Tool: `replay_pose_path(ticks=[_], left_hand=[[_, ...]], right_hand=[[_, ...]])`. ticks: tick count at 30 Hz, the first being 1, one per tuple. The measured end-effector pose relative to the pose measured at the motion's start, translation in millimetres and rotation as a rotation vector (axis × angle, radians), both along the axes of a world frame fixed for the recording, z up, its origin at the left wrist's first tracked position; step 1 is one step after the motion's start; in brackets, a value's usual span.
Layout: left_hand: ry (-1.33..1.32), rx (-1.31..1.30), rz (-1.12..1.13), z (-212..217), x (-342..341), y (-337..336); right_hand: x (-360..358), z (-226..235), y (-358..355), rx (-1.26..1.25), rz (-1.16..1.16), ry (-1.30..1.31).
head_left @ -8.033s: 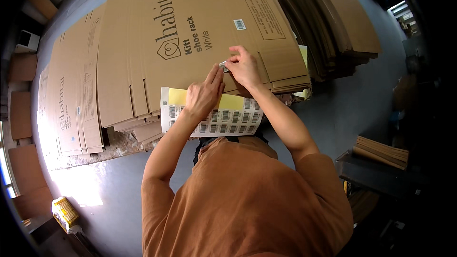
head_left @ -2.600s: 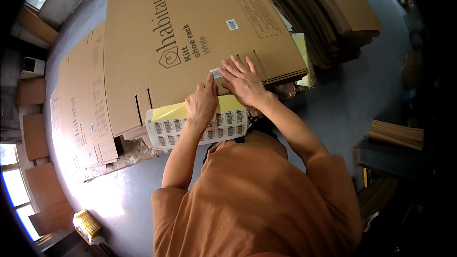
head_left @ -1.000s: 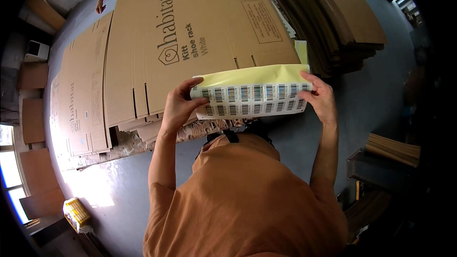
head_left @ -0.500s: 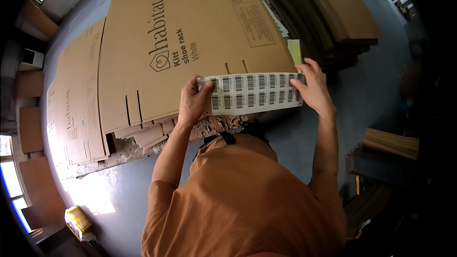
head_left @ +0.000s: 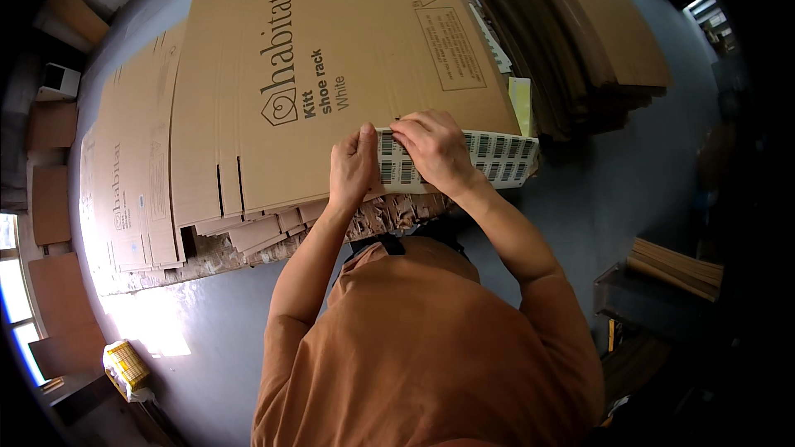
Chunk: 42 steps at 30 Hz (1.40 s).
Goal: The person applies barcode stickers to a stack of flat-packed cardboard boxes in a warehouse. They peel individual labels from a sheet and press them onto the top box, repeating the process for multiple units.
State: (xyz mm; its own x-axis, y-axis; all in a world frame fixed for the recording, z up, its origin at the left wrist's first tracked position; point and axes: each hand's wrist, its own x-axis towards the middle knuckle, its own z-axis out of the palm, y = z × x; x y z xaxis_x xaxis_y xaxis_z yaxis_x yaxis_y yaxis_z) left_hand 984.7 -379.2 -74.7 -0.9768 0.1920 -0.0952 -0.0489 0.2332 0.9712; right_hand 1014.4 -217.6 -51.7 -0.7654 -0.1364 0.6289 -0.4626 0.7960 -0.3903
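As the label sheet (head_left: 501,157) is covering the near right edge of the top carton (head_left: 364,25), we are probably using that carton as backing. Our nearly closed left hand (head_left: 353,167) is gripping the sheet's left end, apparently for steadiness, thumb pointing toward the carton's far side. Over that edge, our right hand (head_left: 436,149) is arching half closed; whether its bunched fingertips are pinching anything, we cannot tell. Our forearms (head_left: 306,269) are slanting inward from the carton's near side.
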Motion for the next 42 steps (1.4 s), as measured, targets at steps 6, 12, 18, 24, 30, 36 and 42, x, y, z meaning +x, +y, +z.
replay_pose_path(ticks=[6, 12, 18, 24, 30, 36, 42], left_hand=[[0.031, -0.027, 0.018, 1.6, -3.7, 8.7], [-0.008, -0.032, 0.063, 6.8, -7.4, 21.3], [-0.042, 0.015, 0.075, 7.2, -12.8, 26.7], [0.043, -0.087, 0.041, 17.0, -8.3, 28.8], [-0.026, -0.098, 0.057, 12.5, -12.2, 21.8], [-0.241, -0.047, 0.078, -7.8, -33.0, 11.3], [0.164, -0.393, -0.146, -10.2, -43.0, 5.4]], right_hand=[[-6.0, -2.7, 1.8, -0.029, -0.074, -0.075], [-6.9, -3.5, 10.7, 0.031, -0.061, 0.039], [-6.6, -9.1, 13.7, 0.042, -0.060, 0.083], [-13.7, -7.5, 8.1, -0.118, -0.022, -0.053], [-13.7, -8.5, 2.4, -0.137, -0.031, 0.050], [-17.3, 8.9, 7.5, -0.153, 0.167, -0.023], [-98.9, 56.3, 64.8, -0.423, 0.185, -0.574]])
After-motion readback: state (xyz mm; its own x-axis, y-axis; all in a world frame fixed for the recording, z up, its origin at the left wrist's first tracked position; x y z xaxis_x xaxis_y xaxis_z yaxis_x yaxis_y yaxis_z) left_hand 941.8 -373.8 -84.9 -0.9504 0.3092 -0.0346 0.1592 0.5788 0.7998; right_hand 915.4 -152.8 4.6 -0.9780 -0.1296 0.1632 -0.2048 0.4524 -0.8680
